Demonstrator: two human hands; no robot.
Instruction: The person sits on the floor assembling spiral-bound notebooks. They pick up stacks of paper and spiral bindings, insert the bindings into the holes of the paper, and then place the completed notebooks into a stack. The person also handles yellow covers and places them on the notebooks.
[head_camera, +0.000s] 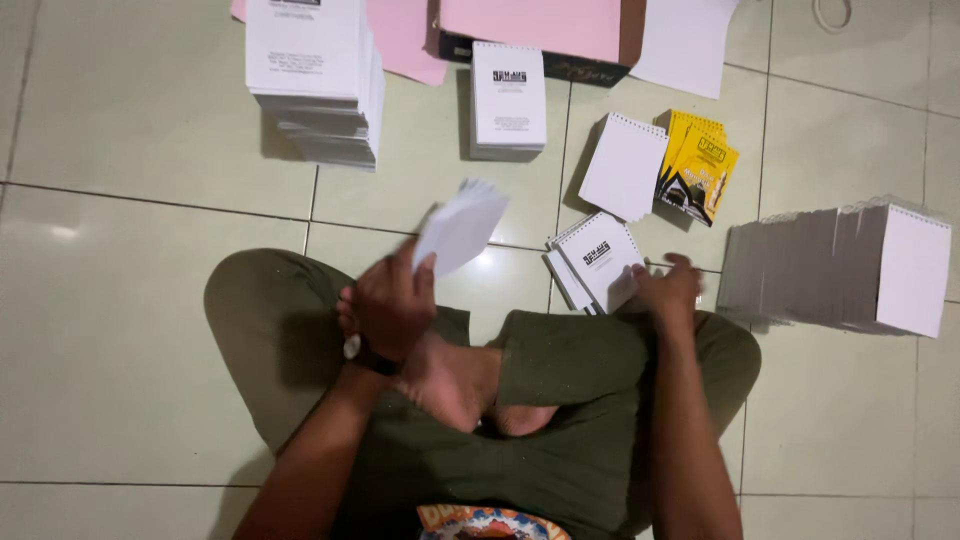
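Pale green floor tiles (130, 330) fill the view, and a person sits cross-legged on them in olive trousers; every place below is given from the small spiral notepad (597, 262) lying just beyond the knees. The right hand (668, 291) rests on that notepad's near corner, fingers curled down onto it and touching it. The left hand (390, 300), well to the notepad's left with a watch at its wrist, is raised and closed around a blurred sheaf of white sheets (462, 226). Beyond the notepad lie a blank white pad (624, 166) and, just beside that, a few yellow covers (700, 170); to the notepad's right stands a long row of bound notepads (840, 268) on edge; farther off and to the left lies a printed white pad (509, 97), and past it a tall stack of printed sheets (315, 80). Straight beyond, at the top edge, sits a dark box (545, 62) holding pink paper (535, 25); a white sheet (688, 45) lies beside the box.
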